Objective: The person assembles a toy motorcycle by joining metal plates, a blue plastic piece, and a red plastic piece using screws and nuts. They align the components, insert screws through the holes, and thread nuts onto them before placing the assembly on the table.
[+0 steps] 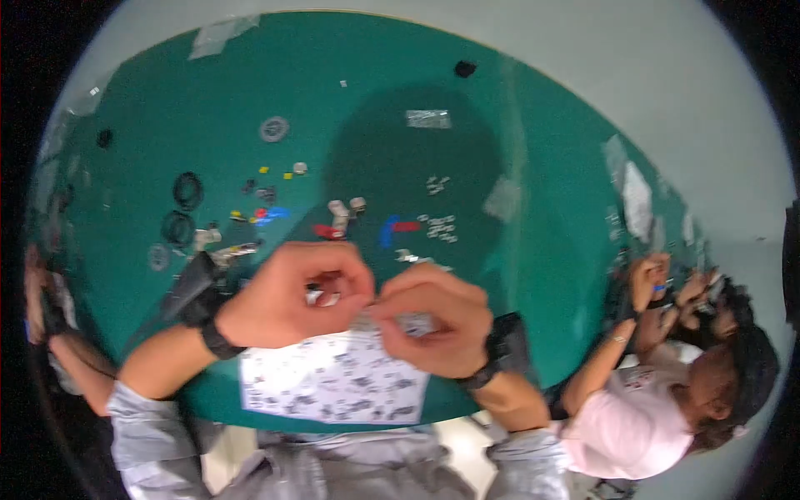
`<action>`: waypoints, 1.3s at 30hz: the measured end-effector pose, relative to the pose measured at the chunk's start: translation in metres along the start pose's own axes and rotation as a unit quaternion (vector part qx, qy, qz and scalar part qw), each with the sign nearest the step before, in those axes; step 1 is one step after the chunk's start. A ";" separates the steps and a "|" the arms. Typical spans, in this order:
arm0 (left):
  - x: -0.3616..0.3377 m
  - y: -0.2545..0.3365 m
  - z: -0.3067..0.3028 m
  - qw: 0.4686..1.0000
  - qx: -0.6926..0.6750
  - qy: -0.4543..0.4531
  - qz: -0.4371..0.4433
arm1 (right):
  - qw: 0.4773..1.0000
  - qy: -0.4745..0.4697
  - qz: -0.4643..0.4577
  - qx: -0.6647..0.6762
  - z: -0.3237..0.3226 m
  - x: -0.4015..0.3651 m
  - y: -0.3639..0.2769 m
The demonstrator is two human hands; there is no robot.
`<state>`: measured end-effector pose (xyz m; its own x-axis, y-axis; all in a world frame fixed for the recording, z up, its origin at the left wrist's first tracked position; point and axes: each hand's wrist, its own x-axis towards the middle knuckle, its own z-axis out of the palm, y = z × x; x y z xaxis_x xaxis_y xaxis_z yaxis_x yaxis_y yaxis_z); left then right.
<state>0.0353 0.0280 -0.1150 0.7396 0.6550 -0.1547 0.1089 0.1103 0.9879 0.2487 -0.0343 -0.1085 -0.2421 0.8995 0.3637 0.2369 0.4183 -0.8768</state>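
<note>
My left hand (304, 293) is closed, its fingertips pinched together above the printed sheet (333, 382). A small white and dark part (322, 296) shows inside its curled fingers. My right hand (437, 321) is closed too, with its fingertips meeting those of my left hand. Whatever lies between the fingertips is too small and blurred to name. Just beyond the hands on the green table (400, 50) lie a red piece (406, 226), a blue piece (387, 231) and several small pale pieces (441, 227).
Black rings (187, 192), a grey wheel (273, 128), yellow bits (264, 170) and a clear bag (428, 118) lie farther back. A person in a pink shirt (633, 429) works at the right edge. Another person's arm (79, 367) shows at the far left.
</note>
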 end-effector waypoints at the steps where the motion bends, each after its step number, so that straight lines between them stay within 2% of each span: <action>1: 0.000 0.000 -0.001 1.000 0.003 0.000 0.010 | 1.000 0.002 0.001 0.002 0.002 0.000 -0.001; 6: 0.000 -0.001 0.001 0.999 -0.048 0.021 0.011 | 1.000 0.010 0.002 -0.006 0.004 0.000 -0.001; 12: 0.004 -0.007 0.003 0.993 -0.118 0.004 0.018 | 1.000 0.015 0.023 -0.001 0.005 -0.004 0.000; 21: 0.007 -0.009 0.004 0.990 -0.138 0.023 0.007 | 0.998 0.025 -0.027 -0.044 0.006 -0.005 0.008; 24: 0.005 -0.010 0.005 0.995 -0.097 0.029 -0.001 | 0.996 0.027 -0.033 -0.077 0.003 -0.003 0.006; 26: 0.003 -0.007 0.007 0.991 -0.132 0.026 -0.012 | 0.997 0.028 -0.054 -0.056 0.002 -0.002 0.009; 33: 0.000 -0.011 0.008 0.994 -0.098 0.014 0.038 | 0.994 0.031 -0.093 -0.047 0.002 -0.006 0.010; 37: 0.000 -0.010 0.009 0.993 -0.082 0.021 0.085 | 0.990 0.048 -0.124 -0.055 0.004 -0.007 0.007; 39: 0.000 -0.008 0.007 0.990 -0.018 0.024 0.141 | 0.987 0.051 -0.136 -0.066 0.005 -0.007 0.004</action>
<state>0.0392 0.0214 -0.1230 0.7048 0.6982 0.1257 -0.1215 -0.0558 0.9910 0.2471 -0.0397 -0.1160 -0.2197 0.7574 0.6149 0.2979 0.6522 -0.6970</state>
